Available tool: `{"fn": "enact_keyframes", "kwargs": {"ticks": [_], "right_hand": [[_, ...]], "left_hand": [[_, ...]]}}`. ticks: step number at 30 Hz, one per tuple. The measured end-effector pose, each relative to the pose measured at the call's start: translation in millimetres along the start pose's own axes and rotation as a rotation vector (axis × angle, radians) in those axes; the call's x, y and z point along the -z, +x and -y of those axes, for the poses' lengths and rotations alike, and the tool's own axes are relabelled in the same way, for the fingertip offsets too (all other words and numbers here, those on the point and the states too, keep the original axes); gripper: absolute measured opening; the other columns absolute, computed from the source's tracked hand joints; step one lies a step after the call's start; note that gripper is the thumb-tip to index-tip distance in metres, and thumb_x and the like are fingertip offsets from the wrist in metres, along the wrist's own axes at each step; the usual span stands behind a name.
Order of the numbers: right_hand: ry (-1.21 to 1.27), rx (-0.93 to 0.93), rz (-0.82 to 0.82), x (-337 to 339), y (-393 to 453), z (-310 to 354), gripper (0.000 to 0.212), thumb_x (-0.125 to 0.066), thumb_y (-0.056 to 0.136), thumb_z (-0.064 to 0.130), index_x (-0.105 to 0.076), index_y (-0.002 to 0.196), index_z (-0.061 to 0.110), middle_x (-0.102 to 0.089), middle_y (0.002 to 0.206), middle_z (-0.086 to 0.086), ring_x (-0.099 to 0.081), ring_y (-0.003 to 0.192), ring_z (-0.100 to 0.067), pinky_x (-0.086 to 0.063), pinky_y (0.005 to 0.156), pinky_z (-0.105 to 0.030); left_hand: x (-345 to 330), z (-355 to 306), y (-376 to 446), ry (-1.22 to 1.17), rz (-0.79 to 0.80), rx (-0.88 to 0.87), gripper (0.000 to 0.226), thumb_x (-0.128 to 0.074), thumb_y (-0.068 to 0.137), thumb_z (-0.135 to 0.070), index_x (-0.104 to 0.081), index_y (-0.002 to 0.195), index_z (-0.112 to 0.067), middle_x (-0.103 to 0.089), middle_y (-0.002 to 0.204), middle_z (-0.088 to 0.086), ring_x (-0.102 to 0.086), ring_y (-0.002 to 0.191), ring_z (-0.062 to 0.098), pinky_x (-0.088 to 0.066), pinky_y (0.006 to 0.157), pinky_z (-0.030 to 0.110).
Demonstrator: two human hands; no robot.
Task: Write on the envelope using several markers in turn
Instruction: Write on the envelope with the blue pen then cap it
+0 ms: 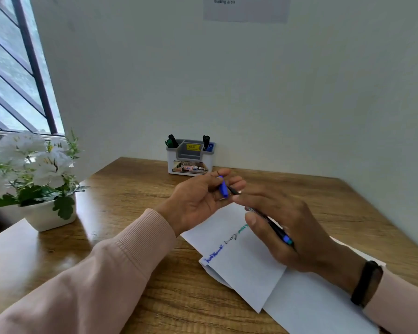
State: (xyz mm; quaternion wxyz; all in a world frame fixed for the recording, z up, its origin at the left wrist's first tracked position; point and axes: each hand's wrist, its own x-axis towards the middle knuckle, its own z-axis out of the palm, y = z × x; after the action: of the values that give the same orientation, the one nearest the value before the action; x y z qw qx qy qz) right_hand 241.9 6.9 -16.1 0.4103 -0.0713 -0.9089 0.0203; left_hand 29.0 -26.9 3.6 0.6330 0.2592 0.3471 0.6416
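Wall notice (245, 7): "mailing area". Holder (190, 157) label: "OPL".

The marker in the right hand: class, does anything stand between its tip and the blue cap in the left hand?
Nothing visible does. The marker, held in the right hand, points its bare tip at the cap pinched in the left hand, with only a small open gap between them above the envelope.

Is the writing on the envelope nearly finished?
Partly. The white paper envelope already carries blue, black and green scribbles. Now the right hand holds a slim blue marker, and the left hand holds its blue cap. Other markers wait in the grey-and-white desk organiser; whether they're needed is unclear.
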Motion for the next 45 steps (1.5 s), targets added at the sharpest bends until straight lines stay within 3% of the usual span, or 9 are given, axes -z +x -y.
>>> {"fn": "enact_keyframes", "kwargs": {"ticks": [6,12,23,28,31,36,41,45], "right_hand": [[0.005,-0.059,-0.043,1,-2,-4,0.033,-0.050,0.106,0.023,-0.075,0.124,0.009,-0.077,0.123,0.001,-0.072,0.114,-0.013,-0.058,0.089,-0.037],[-0.003,-0.094,-0.071,0,-3,-3,0.037,-0.047,0.107,0.026,-0.076,0.123,0.009,-0.080,0.118,0.000,-0.074,0.104,-0.010,-0.059,0.079,-0.032],[-0.006,-0.114,-0.090,-2,-3,-4,0.039,-0.045,0.107,0.027,-0.076,0.125,0.008,-0.079,0.121,0.001,-0.071,0.104,-0.003,-0.051,0.088,-0.014],[-0.006,-0.112,-0.094,-6,-3,-7,0.038,-0.047,0.107,0.025,-0.072,0.130,0.007,-0.077,0.122,0.001,-0.071,0.106,-0.006,-0.055,0.088,-0.021],[-0.026,-0.200,-0.104,-9,-2,-7,0.036,-0.049,0.105,0.031,-0.067,0.131,0.014,-0.074,0.121,0.008,-0.072,0.094,-0.008,-0.059,0.075,-0.030],[-0.049,-0.281,-0.131,-9,-5,-11,0.020,-0.044,0.108,0.037,-0.061,0.112,0.025,-0.068,0.083,0.009,-0.067,0.067,-0.016,-0.054,0.059,-0.046],[-0.010,-0.225,-0.093,-15,-10,-11,0.021,-0.042,0.110,0.029,-0.060,0.113,0.019,-0.066,0.082,0.002,-0.065,0.066,-0.018,-0.053,0.060,-0.046],[-0.009,-0.184,-0.106,-17,-13,-14,0.016,-0.044,0.110,0.024,-0.059,0.112,0.018,-0.065,0.084,0.003,-0.062,0.066,-0.015,-0.052,0.061,-0.041]], "left_hand": [[0,-1,1,-0.084,0.022,-0.015,0.029,-0.045,0.107,-0.006,-0.051,0.136,-0.006,-0.073,0.118,0.027,-0.075,0.105,0.035,-0.062,0.087,0.046],[2,-1,2,-0.088,0.023,-0.012,0.029,-0.047,0.107,-0.006,-0.054,0.135,-0.006,-0.074,0.117,0.026,-0.076,0.102,0.034,-0.065,0.073,0.040],[5,-1,4,-0.041,0.017,-0.045,0.025,-0.049,0.106,-0.006,-0.059,0.130,-0.005,-0.076,0.112,0.025,-0.078,0.093,0.032,-0.066,0.075,0.042],[4,2,5,0.055,0.097,-0.037,0.025,-0.050,0.106,-0.008,-0.062,0.128,-0.005,-0.075,0.116,0.024,-0.077,0.098,0.031,-0.063,0.088,0.043],[3,4,6,0.158,0.134,-0.053,0.026,-0.050,0.106,-0.013,-0.069,0.123,-0.007,-0.075,0.120,0.019,-0.075,0.106,0.029,-0.061,0.094,0.043],[1,9,5,0.294,0.192,-0.113,0.034,-0.043,0.110,-0.024,-0.068,0.130,-0.010,-0.072,0.130,0.012,-0.070,0.117,0.031,-0.056,0.102,0.045],[0,23,5,0.263,0.201,-0.189,0.036,-0.043,0.110,-0.026,-0.067,0.130,-0.008,-0.069,0.133,0.017,-0.066,0.123,0.037,-0.056,0.102,0.048],[0,30,4,0.269,0.203,-0.229,0.034,-0.041,0.111,-0.025,-0.067,0.127,-0.010,-0.071,0.130,0.012,-0.070,0.118,0.032,-0.057,0.099,0.048]]}}
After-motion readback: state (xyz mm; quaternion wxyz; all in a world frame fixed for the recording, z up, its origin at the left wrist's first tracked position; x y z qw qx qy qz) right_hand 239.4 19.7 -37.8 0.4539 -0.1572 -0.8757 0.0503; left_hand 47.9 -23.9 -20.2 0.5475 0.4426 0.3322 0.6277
